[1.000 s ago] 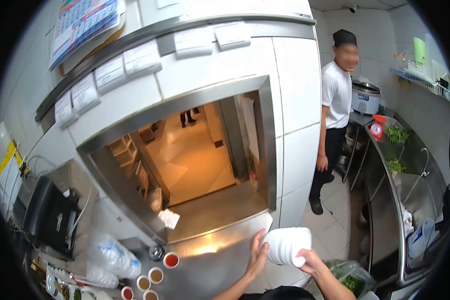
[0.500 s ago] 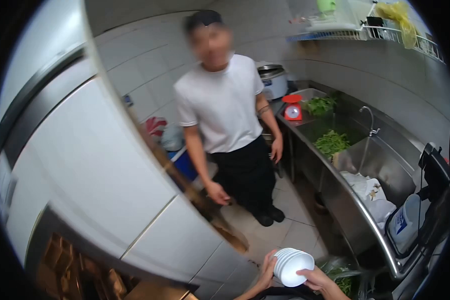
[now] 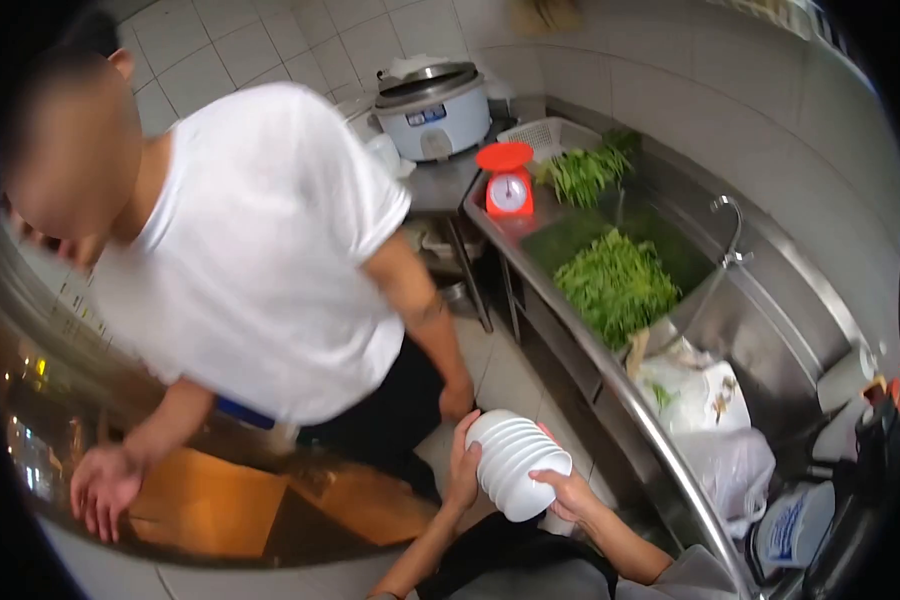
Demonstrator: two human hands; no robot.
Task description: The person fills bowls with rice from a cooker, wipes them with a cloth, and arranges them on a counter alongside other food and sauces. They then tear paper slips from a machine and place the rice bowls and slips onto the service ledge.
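A nested stack of several white bowls (image 3: 515, 465) is held tilted in front of my body at the bottom of the view. My left hand (image 3: 463, 462) wraps the left side of the stack near its base end. On the right, my right hand (image 3: 568, 492) grips the rim end, with the thumb laid over the front bowl. Both hands are closed on the bowls. Close by on the left stands a co-worker in a white T-shirt (image 3: 270, 230), one hand hanging near the stack.
A steel sink (image 3: 670, 425) runs along the right, with leafy greens (image 3: 618, 285), plastic bags (image 3: 725, 465) and a running faucet (image 3: 732, 235). Behind are a red scale (image 3: 508, 185) and a rice cooker (image 3: 432, 120). The co-worker's other hand (image 3: 108, 490) is over the lower left.
The co-worker has come closer and moved to the left of the view. The bowls have risen and shifted left in view, still in both hands. The sink and greens appear nearer.
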